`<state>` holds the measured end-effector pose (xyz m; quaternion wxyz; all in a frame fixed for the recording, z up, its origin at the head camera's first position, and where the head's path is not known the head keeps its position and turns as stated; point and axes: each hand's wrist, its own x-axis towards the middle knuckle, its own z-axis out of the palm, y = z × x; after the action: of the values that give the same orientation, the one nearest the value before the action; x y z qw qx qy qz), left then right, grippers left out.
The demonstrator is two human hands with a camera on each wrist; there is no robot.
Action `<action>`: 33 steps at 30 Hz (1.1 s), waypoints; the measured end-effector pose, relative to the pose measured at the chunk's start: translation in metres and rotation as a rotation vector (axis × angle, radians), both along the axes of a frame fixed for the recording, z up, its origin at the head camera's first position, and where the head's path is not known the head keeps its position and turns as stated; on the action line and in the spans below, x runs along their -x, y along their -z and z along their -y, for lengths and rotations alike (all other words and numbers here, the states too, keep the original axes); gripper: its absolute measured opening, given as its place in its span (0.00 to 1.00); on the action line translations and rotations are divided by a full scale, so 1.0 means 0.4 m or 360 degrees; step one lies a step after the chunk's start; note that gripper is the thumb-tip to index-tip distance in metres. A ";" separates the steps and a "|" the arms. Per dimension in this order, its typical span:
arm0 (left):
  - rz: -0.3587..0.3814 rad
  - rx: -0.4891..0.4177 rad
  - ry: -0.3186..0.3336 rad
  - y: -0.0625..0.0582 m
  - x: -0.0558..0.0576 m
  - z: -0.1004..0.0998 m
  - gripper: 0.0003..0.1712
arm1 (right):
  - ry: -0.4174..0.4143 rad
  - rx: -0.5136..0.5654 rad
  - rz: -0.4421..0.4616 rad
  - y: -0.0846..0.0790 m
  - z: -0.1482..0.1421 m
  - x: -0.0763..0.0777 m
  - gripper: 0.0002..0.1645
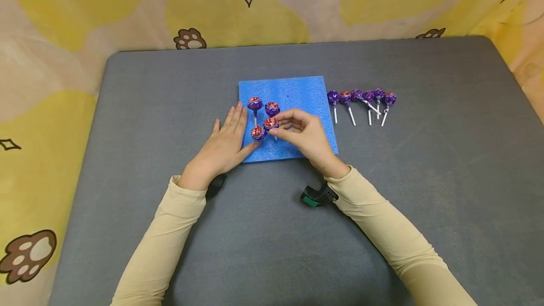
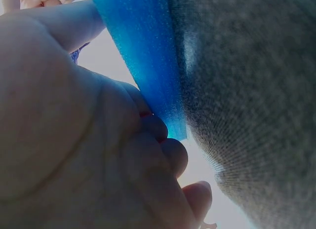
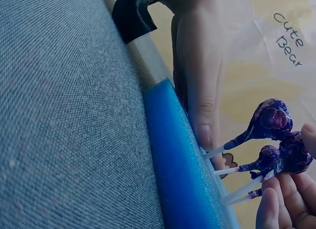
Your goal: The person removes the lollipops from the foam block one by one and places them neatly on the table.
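Note:
A blue foam board [image 1: 297,93] lies on the grey table with several purple-wrapped lollipops standing in it by their white sticks. My right hand [image 1: 309,136] pinches one lollipop [image 1: 270,123] between thumb and fingers, close by the others. In the right wrist view the sticks enter the foam, and the gripped candy head [image 3: 297,152] overlaps its neighbours. With fingers extended, my left hand [image 1: 223,148] rests along the board's left edge, its thumb near the front lollipop [image 1: 257,132]. The back left lollipop [image 1: 255,104] stands beside the left fingertips.
Several more lollipops [image 1: 369,96] lie in a row on the table [image 1: 425,178], right of the board. A black device with a green part [image 1: 312,199] sits at my right wrist. Behind the table hangs a yellow patterned cloth [image 1: 238,18].

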<state>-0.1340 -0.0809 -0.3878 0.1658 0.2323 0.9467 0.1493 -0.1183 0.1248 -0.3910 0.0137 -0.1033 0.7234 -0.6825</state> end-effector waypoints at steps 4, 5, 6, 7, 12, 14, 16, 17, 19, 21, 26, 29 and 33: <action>-0.0005 -0.0002 0.0001 0.001 0.000 0.000 0.48 | 0.0011 -0.0009 -0.0011 -0.001 0.000 -0.001 0.14; -0.0005 -0.0002 0.0001 0.002 0.000 0.000 0.48 | 0.0013 -0.0010 -0.0011 -0.001 0.000 -0.001 0.14; -0.0005 -0.0001 0.0001 0.002 0.000 0.000 0.48 | 0.0016 -0.0009 -0.0009 -0.002 0.000 -0.002 0.14; -0.0005 0.0001 0.0002 0.002 0.000 0.000 0.48 | 0.0021 -0.0009 -0.0005 -0.004 0.000 -0.003 0.14; -0.0001 0.0004 0.0002 0.002 0.000 -0.001 0.48 | 0.0044 0.0055 0.0022 -0.014 -0.002 -0.006 0.14; 0.0004 0.0002 0.0000 0.001 0.000 -0.001 0.48 | 0.0054 0.0103 0.0029 -0.017 -0.003 -0.007 0.14; 0.0010 0.0001 -0.0003 0.001 0.000 0.000 0.48 | 0.0062 0.0152 0.0030 -0.020 -0.005 -0.006 0.13; 0.0012 0.0001 -0.0004 0.000 -0.001 0.000 0.48 | 0.0066 0.0177 0.0033 -0.020 -0.006 -0.006 0.13; 0.0016 0.0004 -0.0005 0.000 -0.001 0.000 0.49 | 0.0070 0.0214 0.0035 -0.021 -0.007 -0.005 0.13; 0.0020 0.0008 -0.0006 -0.001 -0.001 0.000 0.49 | 0.0072 0.0237 0.0041 -0.023 -0.009 -0.004 0.13; 0.0021 0.0010 -0.0005 -0.001 -0.002 0.001 0.48 | 0.0083 0.0254 0.0047 -0.029 -0.017 -0.004 0.12; 0.0020 0.0006 -0.0005 -0.001 -0.002 0.001 0.49 | 0.0083 0.0306 0.0035 -0.035 -0.023 -0.004 0.12; 0.0019 0.0001 0.0000 -0.001 -0.002 0.001 0.48 | 0.0094 0.0392 0.0002 -0.044 -0.037 -0.001 0.14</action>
<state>-0.1333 -0.0811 -0.3876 0.1715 0.2314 0.9457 0.1503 -0.1178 0.1397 -0.3736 -0.0187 -0.0826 0.6368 -0.7664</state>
